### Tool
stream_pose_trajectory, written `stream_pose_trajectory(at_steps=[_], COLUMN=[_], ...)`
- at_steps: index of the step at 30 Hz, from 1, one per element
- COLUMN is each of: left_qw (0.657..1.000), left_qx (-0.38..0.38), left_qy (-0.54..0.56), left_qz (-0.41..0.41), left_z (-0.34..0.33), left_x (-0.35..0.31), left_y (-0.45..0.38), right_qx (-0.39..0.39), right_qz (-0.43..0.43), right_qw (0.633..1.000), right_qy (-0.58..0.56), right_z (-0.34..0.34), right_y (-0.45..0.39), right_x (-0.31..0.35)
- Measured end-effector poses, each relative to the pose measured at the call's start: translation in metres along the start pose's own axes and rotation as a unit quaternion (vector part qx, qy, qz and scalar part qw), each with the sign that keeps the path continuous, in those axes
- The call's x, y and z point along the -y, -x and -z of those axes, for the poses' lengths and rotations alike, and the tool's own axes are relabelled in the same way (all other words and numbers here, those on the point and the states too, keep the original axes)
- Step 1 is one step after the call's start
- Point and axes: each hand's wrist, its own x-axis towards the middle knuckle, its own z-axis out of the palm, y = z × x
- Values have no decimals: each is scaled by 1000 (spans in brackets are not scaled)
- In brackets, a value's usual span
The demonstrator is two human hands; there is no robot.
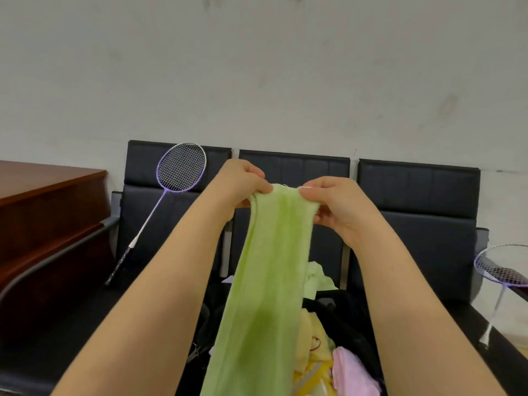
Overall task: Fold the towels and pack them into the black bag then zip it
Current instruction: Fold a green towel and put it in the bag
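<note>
— Progress? 
— Early; both hands, left (245,181) and right (333,200), pinch the green towel (268,281) by its top edge above the black bag (351,315); yellow towel (311,338) and pink towel (351,372) unfolded; bag unzipped.

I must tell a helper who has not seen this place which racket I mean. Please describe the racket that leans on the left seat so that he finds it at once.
Start at the row of black seats along the white wall and go to the leftmost one, beside the brown wooden cabinet. The purple racket stands there, head up against the backrest, its handle down on the cushion. The other racket, at the far right, shows only partly at the picture's edge.
</note>
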Motion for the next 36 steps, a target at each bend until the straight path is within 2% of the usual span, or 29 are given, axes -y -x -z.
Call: stream_pose_trajectory(at_steps=[7, 10, 13, 16, 19, 20, 23, 25, 29, 32, 34, 36], left_qw=[999, 997, 995, 995, 994, 992, 978, 975, 981, 975, 965, 958], left_qx=[27, 52, 84, 67, 57, 75, 136, 153, 110, 84, 126, 201], left_qy=[-6, 39, 21, -3, 44, 69, 126, 123, 108, 184, 218, 204], left_qz=[-17, -30, -51, -72, -77, -80, -96, -109, -113, -94, -68, -32], left_z=[-16, -18, -21, -20, -8, -3, 16, 26, 44, 47, 48, 49], left_x=[14, 14, 17, 20, 15, 12, -1, -7, -9, -5, 3, 10], left_y=[3, 6, 8, 9, 10, 11, 20, 24, 34, 40, 44, 52], right_qx=[5, -2, -22, -19, -57, -27, 153, 196, 171, 138, 122, 104], right_qz=[34, 55, 30, 49, 86, 79, 28, 0, 22, 28, 30, 34], right_qw=[999, 998, 994, 988, 979, 981, 972, 963, 972, 982, 984, 985], right_qy=[-17, -37, -101, -148, -177, -174, -178, -185, -157, -128, -127, -134], right_z=[-19, -24, -28, -25, -15, -14, -22, -29, -41, -46, -47, -46], right_y=[-1, -2, -7, -4, -2, -2, 4, 10, 15, 18, 23, 30], right_x=[-17, -20, -21, -25, -38, -42, -48, -41, -20, -3, 11, 28])
